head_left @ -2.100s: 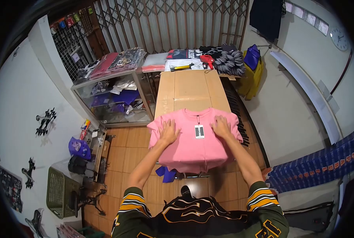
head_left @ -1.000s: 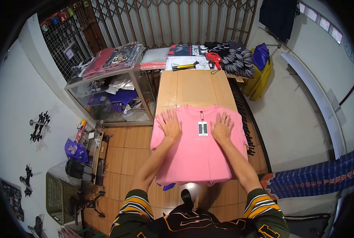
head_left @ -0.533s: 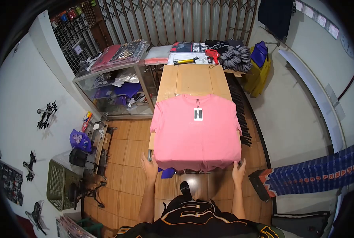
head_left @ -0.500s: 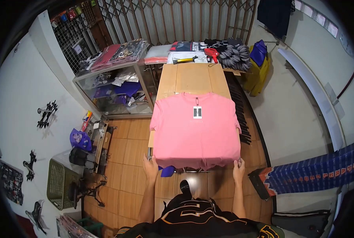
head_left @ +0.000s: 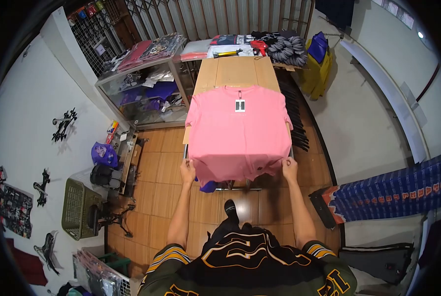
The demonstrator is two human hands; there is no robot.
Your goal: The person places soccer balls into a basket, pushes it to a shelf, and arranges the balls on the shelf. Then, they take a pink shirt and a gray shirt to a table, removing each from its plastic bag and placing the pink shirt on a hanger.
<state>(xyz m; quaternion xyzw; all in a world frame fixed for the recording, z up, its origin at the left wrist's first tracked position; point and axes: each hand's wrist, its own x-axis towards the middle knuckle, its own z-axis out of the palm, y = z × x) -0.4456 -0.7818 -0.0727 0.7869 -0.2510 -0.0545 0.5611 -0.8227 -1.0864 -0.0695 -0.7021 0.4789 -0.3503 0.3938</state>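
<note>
Moved left hand (head_left: 187,170) and right hand (head_left: 289,168) down the pink shirt (head_left: 239,133) to its lower side edges. Just pinching fabric in both.

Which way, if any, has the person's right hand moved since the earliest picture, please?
Yes: against the table, the right hand has moved toward the near end, from beside the hang tag to the near right side of the pink T-shirt.

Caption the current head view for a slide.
Left hand and right hand hold the lower sides of a tagged pink shirt draped over a brown tabletop.
</note>
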